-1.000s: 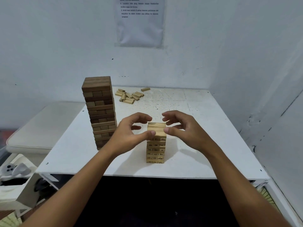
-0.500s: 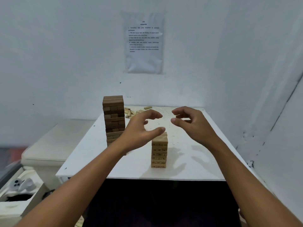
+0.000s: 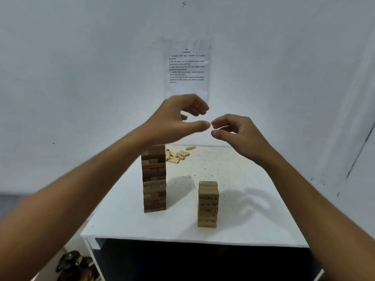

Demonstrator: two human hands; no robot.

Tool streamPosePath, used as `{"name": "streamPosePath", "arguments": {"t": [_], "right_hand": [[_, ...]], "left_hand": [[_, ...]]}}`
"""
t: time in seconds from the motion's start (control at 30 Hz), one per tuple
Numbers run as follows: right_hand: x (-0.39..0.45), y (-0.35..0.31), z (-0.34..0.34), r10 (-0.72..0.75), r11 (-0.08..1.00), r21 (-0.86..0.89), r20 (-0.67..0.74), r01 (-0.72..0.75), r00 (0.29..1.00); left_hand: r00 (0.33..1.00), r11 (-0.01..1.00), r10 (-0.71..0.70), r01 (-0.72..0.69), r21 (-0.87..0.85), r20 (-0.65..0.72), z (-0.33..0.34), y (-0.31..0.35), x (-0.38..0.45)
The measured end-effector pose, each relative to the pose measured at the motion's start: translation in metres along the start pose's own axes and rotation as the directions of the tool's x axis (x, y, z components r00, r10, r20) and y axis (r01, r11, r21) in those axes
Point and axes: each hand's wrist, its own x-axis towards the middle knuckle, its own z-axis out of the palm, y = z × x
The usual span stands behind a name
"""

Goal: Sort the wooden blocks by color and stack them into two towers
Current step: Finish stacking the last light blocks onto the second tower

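My left hand point(image 3: 174, 120): raised, fingers loosely curled, holding nothing.
My right hand point(image 3: 235, 130): raised beside it, fingers loosely bent, also holding nothing.
Light tower point(image 3: 208, 203): short, near the white table's point(image 3: 253, 226) front edge.
Dark tower point(image 3: 154, 179): taller, to its left.
Loose light blocks point(image 3: 177, 155): far end, scattered.

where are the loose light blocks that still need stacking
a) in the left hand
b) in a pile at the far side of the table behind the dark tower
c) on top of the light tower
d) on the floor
b: the loose light blocks lie in a pile at the far side of the table, behind the dark tower, while both hands are raised and hold nothing.
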Motion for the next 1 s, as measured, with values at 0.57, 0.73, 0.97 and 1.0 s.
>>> {"name": "streamPosePath", "arguments": {"t": [0.57,0.73,0.97,1.0], "right_hand": [[0.179,0.101,0.055,0.079,0.997,-0.022,0.209,-0.076,0.975],[0.213,0.163,0.093,0.141,0.99,-0.037,0.275,-0.136,0.951],[0.224,0.244,0.151,0.182,0.976,-0.19,0.46,-0.104,0.869],[0.224,0.251,0.158,0.184,0.97,-0.235,0.512,-0.07,0.839]], "left_hand": [[0.934,0.935,-0.354,0.353,0.027,0.043,-0.069,-0.22,0.101],[0.899,0.912,-0.408,0.392,0.119,0.161,-0.024,-0.308,0.085],[0.814,0.894,-0.449,0.401,0.202,0.369,0.051,-0.382,0.063],[0.811,0.892,-0.451,0.401,0.207,0.373,0.057,-0.387,0.061]]}}
